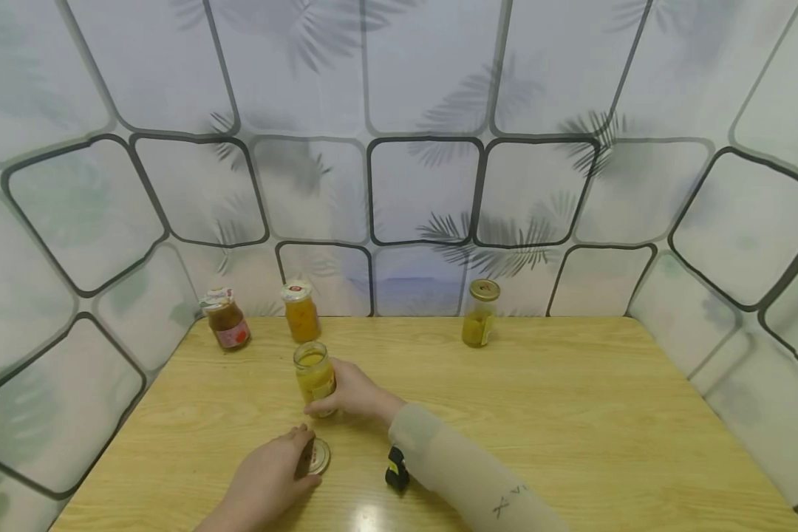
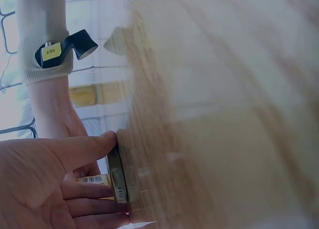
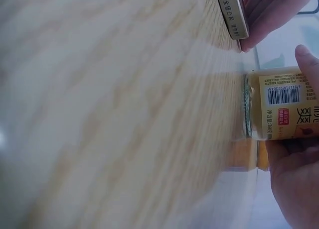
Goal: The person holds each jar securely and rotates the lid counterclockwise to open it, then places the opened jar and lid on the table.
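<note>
An open glass jar with yellow contents stands on the wooden table, slightly left of centre in the head view. My right hand grips it from the right, thumb and fingers round its labelled side. Nearer to me, a round metal lid lies flat on the table. My left hand holds the lid at its edges, thumb on one side and fingers on the other. The jar's mouth is uncovered.
Behind the open jar stand a lidded jar with orange contents and a darker jar with a pink label. A gold-lidded jar stands towards the back, right of centre. Patterned wall sheets surround the table.
</note>
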Demonstrator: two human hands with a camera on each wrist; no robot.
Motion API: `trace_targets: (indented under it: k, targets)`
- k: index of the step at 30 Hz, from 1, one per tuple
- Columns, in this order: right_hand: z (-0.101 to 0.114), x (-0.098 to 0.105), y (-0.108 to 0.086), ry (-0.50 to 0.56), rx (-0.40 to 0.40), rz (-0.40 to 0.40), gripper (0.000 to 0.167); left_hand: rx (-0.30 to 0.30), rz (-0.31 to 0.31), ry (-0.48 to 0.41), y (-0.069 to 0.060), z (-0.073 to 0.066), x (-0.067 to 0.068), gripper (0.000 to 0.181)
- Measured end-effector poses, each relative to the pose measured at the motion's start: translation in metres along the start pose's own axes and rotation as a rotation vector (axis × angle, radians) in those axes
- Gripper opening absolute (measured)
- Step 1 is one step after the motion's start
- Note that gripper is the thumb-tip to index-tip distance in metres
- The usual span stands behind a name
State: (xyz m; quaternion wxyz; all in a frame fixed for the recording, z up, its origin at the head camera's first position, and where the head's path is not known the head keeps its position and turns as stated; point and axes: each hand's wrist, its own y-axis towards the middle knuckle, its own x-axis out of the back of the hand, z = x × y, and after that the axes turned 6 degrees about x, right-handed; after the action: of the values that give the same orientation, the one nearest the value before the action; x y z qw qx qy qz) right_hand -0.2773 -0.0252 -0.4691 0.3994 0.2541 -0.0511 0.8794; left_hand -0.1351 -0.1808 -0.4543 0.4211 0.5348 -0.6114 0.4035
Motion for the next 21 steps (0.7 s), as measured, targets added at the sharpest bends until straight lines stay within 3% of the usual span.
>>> trace_targets:
  k: [21]
  targets:
    - [0.0019, 0.0023, 0.0004, 0.018, -0.012, 0.003, 0.055, -0.003, 0.005, -0.015, 0.0022, -0.0006, -0.0002, 0.069]
